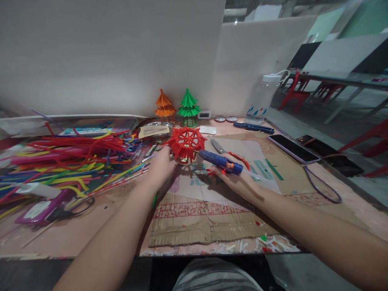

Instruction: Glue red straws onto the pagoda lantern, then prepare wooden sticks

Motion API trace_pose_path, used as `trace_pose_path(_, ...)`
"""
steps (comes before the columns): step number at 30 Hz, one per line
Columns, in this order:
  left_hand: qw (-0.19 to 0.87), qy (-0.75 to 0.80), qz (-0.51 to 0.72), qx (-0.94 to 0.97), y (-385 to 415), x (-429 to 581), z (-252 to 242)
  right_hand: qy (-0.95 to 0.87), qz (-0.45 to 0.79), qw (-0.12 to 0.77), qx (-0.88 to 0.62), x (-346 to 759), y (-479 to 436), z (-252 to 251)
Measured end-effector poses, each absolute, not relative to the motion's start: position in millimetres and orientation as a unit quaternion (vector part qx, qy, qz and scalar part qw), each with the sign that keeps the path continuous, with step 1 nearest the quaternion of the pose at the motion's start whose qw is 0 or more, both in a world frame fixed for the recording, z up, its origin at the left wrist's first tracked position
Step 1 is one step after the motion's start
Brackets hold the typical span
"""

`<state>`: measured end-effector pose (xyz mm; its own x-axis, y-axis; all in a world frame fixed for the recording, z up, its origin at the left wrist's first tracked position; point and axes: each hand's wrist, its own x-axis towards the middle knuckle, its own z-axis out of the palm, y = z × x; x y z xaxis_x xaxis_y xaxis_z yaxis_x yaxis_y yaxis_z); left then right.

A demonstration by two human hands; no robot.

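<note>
My left hand (166, 161) is closed on the left side of a red pipe-cleaner pavilion model (188, 142), raised over the cardboard with its spoked round frame showing. Its fingertips are partly hidden behind the model. My right hand (226, 176) is wrapped round a blue glue gun (221, 161), with a clear glue stick (254, 175) poking from its rear. The gun's nozzle points left and meets the model's lower right edge; whether it touches I cannot tell. Scissors (236, 157) with orange-red handles lie just behind the gun.
Orange (164, 106) and green (188, 107) pavilion models stand at the back. Left lies a heap of coloured pipe cleaners (75, 149) beside a purple power strip (45, 208). Cardboard (182, 234) covers the middle. Right are a utility knife (254, 128), a phone (293, 148) and a water bottle (262, 99).
</note>
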<state>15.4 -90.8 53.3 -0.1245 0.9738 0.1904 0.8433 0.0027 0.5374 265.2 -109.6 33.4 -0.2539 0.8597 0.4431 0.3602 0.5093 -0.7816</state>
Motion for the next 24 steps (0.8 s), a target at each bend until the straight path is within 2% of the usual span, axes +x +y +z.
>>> trace_pose_path(24,0.117,0.69,0.275,0.659,-89.1,14.4,49.2,-0.737,0.275,0.464,-0.409,264.0,-109.3,36.2)
